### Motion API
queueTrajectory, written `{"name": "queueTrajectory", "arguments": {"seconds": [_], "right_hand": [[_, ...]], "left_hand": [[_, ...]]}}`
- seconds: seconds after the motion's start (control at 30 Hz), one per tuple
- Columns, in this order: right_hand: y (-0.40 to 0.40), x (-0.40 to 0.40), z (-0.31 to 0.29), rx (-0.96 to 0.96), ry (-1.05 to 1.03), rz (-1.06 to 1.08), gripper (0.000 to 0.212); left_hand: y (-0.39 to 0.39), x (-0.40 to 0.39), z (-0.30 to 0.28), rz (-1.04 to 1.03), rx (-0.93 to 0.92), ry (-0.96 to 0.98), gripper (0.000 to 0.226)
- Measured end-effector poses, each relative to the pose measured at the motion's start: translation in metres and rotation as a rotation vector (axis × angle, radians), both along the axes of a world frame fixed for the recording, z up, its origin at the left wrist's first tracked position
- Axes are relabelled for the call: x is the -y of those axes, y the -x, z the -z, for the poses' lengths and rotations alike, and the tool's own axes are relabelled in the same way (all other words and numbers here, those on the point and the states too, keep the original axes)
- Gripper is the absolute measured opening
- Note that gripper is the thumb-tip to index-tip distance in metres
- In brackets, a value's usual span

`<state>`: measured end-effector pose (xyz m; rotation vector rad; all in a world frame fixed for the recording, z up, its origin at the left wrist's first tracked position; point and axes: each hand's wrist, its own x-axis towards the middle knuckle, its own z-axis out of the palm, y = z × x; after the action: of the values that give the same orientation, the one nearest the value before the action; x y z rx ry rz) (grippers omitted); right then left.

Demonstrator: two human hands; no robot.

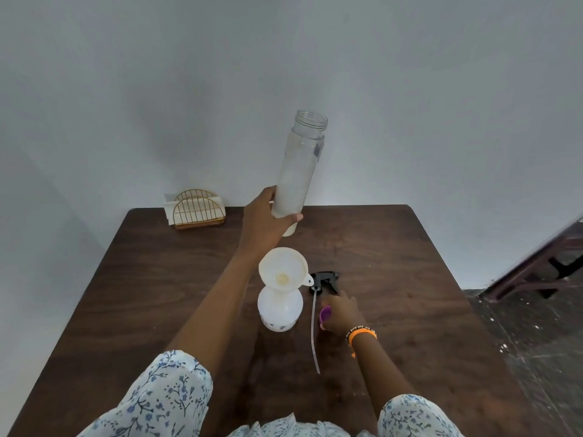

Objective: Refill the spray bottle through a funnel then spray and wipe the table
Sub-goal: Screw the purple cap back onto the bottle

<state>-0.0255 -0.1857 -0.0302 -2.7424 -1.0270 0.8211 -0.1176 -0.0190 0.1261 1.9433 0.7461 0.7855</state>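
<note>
A white spray bottle [280, 309] stands open near the middle of the dark wooden table [157, 279], with a white funnel [282, 268] seated in its neck. My left hand [265, 219] holds a tall clear water bottle [299, 167] by its base, upright and uncapped, above and behind the funnel. The black spray head [326, 280] lies on the table to the right of the spray bottle, its long dip tube [314, 335] trailing toward me. My right hand [340, 313] rests on the table next to it, closed on a purple cap [325, 313].
A gold wire napkin holder [198, 211] with white napkins stands at the table's back left corner, against the wall. Dark wooden furniture legs [542, 272] show on the floor at the far right.
</note>
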Motion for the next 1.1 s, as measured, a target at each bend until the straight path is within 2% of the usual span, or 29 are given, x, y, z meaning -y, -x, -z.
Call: {"name": "queueTrajectory", "arguments": {"seconds": [0.17, 0.27, 0.43, 0.57, 0.7, 0.87, 1.1], "right_hand": [[0.010, 0.002, 0.005, 0.085, -0.063, -0.019, 0.041], [0.007, -0.001, -0.006, 0.105, -0.192, -0.014, 0.031], [-0.001, -0.016, -0.055, 0.117, -0.432, 0.045, 0.036], [-0.005, -0.027, -0.112, 0.147, -0.702, 0.086, 0.037], [-0.002, -0.041, -0.163, 0.097, -0.939, 0.110, 0.037], [0.003, -0.057, -0.219, -0.078, -1.284, 0.201, 0.032], [-0.004, -0.079, -0.271, -0.265, -1.585, 0.260, 0.029]], "left_hand": [[0.002, 0.002, -0.001, -0.004, -0.011, 0.007, 0.063], [0.003, 0.002, -0.001, -0.008, -0.014, 0.013, 0.063], [0.003, 0.001, -0.005, -0.029, -0.011, 0.011, 0.064], [0.004, -0.002, -0.011, -0.033, 0.017, 0.014, 0.064], [0.005, -0.003, -0.016, -0.053, 0.031, 0.007, 0.066], [0.007, -0.005, -0.026, -0.096, 0.050, 0.004, 0.073], [0.011, -0.011, -0.041, -0.126, 0.048, -0.007, 0.072]]}}
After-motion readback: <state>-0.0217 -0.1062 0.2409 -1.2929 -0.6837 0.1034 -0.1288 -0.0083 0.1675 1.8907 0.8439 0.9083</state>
